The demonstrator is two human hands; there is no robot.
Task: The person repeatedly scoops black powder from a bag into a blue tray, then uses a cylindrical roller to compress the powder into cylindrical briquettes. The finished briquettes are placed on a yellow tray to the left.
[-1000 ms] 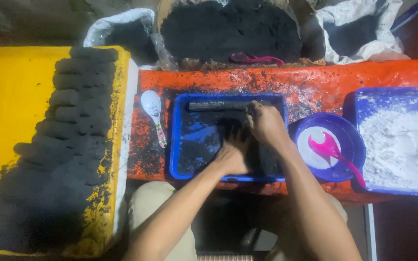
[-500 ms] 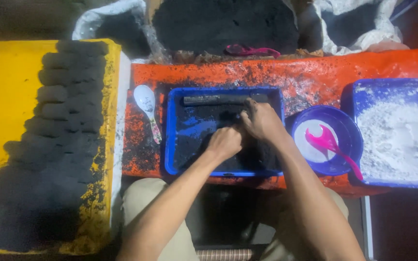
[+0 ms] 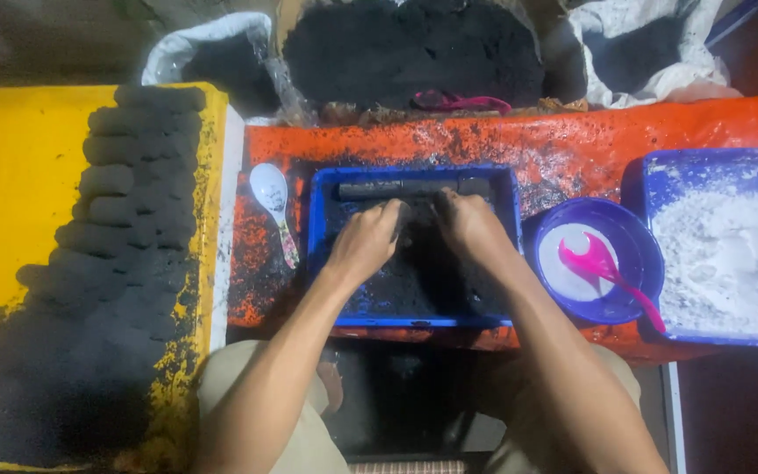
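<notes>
- The black mixture (image 3: 414, 263) is being pressed inside the blue tray (image 3: 319, 254), which is sitting on the orange cover (image 3: 572, 158) in front of the person.
- A yellow board (image 3: 19, 219) at the left is being taken up by rows of dark moulded lumps (image 3: 125, 184).
- A second blue tray of white powder (image 3: 721, 254) is being kept at the far right.
- A purple bowl (image 3: 633, 263) is being occupied by a pink scoop (image 3: 603, 268).
- The left hand (image 3: 364, 241) and right hand (image 3: 468, 228) are being held palm down on the mixture, fingers curled into it, side by side.
- A dark rod (image 3: 396, 188) is lying just beyond the fingertips.
- A white spoon (image 3: 272, 197) is lying left of the tray.
</notes>
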